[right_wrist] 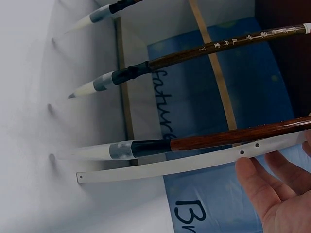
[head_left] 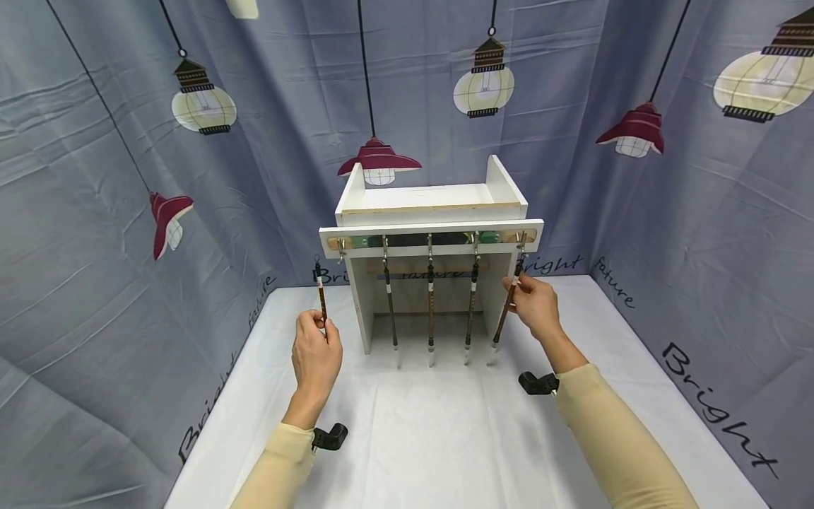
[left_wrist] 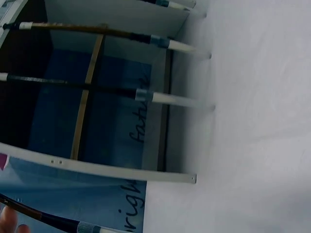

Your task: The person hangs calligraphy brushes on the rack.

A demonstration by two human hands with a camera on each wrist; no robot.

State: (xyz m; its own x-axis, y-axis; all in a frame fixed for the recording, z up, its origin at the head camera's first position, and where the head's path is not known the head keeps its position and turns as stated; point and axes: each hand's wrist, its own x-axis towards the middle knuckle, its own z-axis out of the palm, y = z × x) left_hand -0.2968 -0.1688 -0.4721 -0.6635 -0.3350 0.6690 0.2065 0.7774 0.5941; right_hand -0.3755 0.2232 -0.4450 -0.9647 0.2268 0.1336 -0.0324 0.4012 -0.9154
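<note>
In the head view my left hand point(head_left: 316, 357) pinches a calligraphy brush point(head_left: 321, 286) upright, left of the white rack point(head_left: 359, 304). Its top loop stands apart from the leftmost hook point(head_left: 341, 249). The left wrist view shows this brush point(left_wrist: 43, 218) at the bottom left, beside fingertips point(left_wrist: 7, 221). My right hand point(head_left: 536, 304) holds the rightmost brush point(head_left: 506, 311) by its upper handle; that brush slants below the right hook point(head_left: 521, 244). In the right wrist view its reddish handle point(right_wrist: 233, 138) runs past my fingers, their grip partly out of frame.
Three more brushes, one in the middle point(head_left: 431, 304), hang from the rack's front bar point(head_left: 407, 230). An upper tray point(head_left: 426, 198) tops the rack, which stands on a white-covered table point(head_left: 413, 438). Grey-blue curtains point(head_left: 286, 141) printed with lamps surround it.
</note>
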